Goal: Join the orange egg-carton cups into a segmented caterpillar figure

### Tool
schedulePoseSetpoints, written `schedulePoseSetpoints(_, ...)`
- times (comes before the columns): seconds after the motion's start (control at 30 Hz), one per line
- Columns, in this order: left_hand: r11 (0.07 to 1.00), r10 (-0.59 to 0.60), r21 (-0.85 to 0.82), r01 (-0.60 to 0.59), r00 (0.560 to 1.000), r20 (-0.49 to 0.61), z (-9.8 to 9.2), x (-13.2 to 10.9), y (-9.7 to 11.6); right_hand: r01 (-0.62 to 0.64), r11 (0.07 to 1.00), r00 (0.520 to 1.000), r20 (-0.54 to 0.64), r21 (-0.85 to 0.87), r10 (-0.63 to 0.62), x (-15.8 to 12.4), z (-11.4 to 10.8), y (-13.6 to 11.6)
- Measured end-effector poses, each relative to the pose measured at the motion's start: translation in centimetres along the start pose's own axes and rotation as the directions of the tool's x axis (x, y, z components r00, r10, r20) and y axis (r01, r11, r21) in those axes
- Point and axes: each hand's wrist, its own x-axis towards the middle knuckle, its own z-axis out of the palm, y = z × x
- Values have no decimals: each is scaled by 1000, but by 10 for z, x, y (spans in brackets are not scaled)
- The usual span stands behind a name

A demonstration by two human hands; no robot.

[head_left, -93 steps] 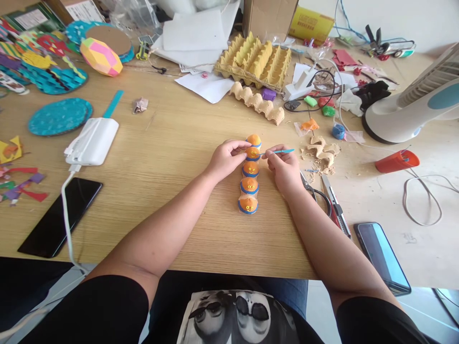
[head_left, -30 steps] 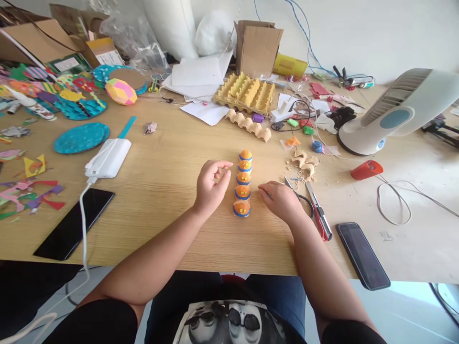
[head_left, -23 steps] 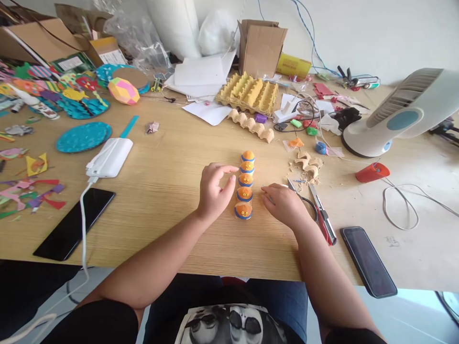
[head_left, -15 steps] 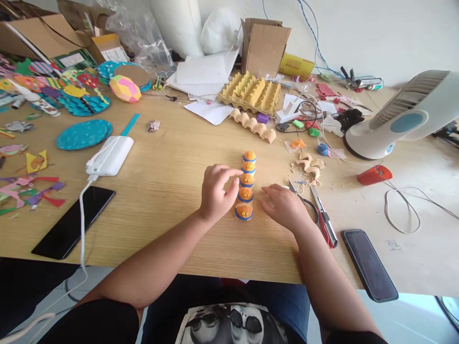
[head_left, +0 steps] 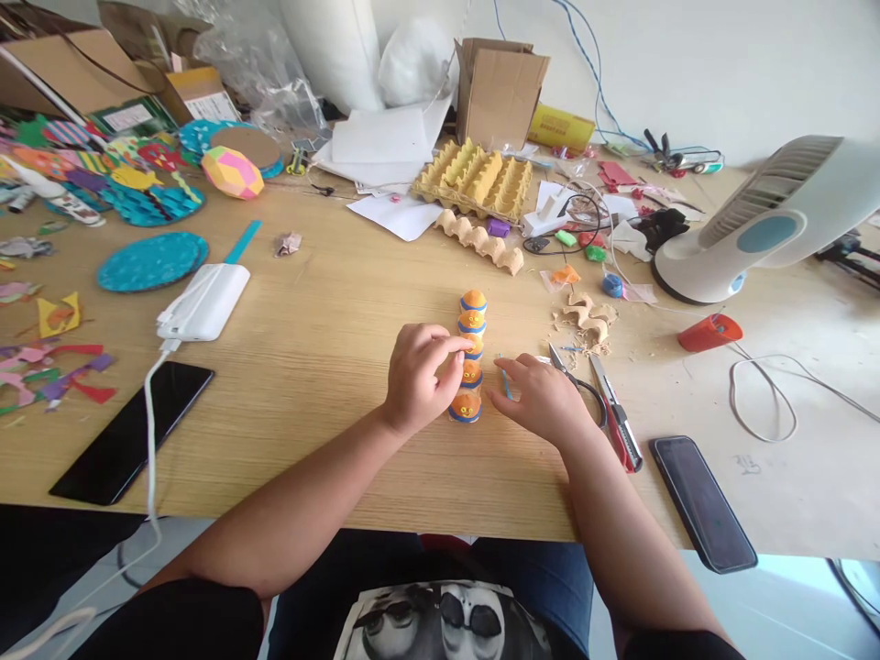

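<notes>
A row of several orange egg-carton cups with blue bands and small yellow faces (head_left: 466, 407) stands on the table in front of me. My left hand (head_left: 427, 378) is at the row's left side. Its index finger reaches over the middle cups and partly hides them; thumb and index tip are apart, with nothing visible between them. To the right of the row, my right hand (head_left: 540, 396) rests low over the table, fingers loosely spread. A thin blue strip (head_left: 506, 383) lies by its fingertips; whether they touch it I cannot tell.
Scissors (head_left: 597, 401) and a red utility knife (head_left: 622, 431) lie right of my right hand, with a phone (head_left: 702, 502) beyond. Torn carton scraps (head_left: 586, 316), a red cup (head_left: 709, 333) and a fan (head_left: 749, 229) stand farther right. A power bank (head_left: 210, 301) lies left.
My left index finger has come down over the middle cups, nearer the thumb. My right hand has shifted slightly left, and more of the blue strip shows. The view has shifted a little.
</notes>
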Motion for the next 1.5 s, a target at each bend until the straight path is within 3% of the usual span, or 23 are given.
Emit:
schedulePoseSetpoints(0.07,1000,8,9,-9,1000,7,-1,-1,1,-30,987,999,-38,155,36,1,-1,1)
schedulePoseSetpoints(0.13,1000,22,11,-22,1000,12,-3,-1,3,-40,896,993,-82,442,85,4,-2,2)
schedulePoseSetpoints(0.2,999,46,3,-46,999,24,-5,-2,5,-31,671,989,-75,741,128,6,-4,1)
schedulePoseSetpoints(0.27,997,80,-12,-79,996,50,-6,-3,7,-38,422,992,-18,906,128,7,-6,-1)
schedulePoseSetpoints(0.3,995,101,-24,-100,993,67,-6,-3,9,-45,343,993,5,938,117,6,-7,-3)
schedulePoseSetpoints(0.37,989,144,-52,-140,984,102,-5,-5,11,-58,271,996,38,961,81,5,-9,-8)
schedulePoseSetpoints(0.53,974,225,-60,-219,966,125,-3,-7,15,-67,205,998,68,977,1,1,-8,-19)
schedulePoseSetpoints(0.7,974,221,4,-226,956,193,-1,-7,15,-70,263,997,73,962,-3,-3,-7,-25)
schedulePoseSetpoints(0.8,960,261,45,-276,942,212,-1,-7,12,-55,240,998,54,969,9,-4,-6,-26)
schedulePoseSetpoints(0.9,942,309,65,-329,928,207,-1,-7,10,-44,166,999,45,985,3,-4,-5,-26)
schedulePoseSetpoints(1.07,915,379,88,-393,915,137,-3,-6,12,28,-75,997,-33,997,-70,-4,-3,-25)
schedulePoseSetpoints(1.13,921,376,55,-385,918,128,-3,-5,13,27,-101,995,-36,995,-94,-4,-3,-23)
schedulePoseSetpoints(1.33,943,330,-75,-323,938,108,-1,-5,13,51,-27,990,-54,998,-129,-4,-2,-19)
schedulePoseSetpoints(1.43,961,231,-183,-207,965,123,2,-4,12,59,-20,992,-61,998,-111,-4,1,-19)
schedulePoseSetpoints(1.5,964,138,-243,-105,983,123,3,-3,10,72,-74,993,-78,995,-88,-3,5,-20)
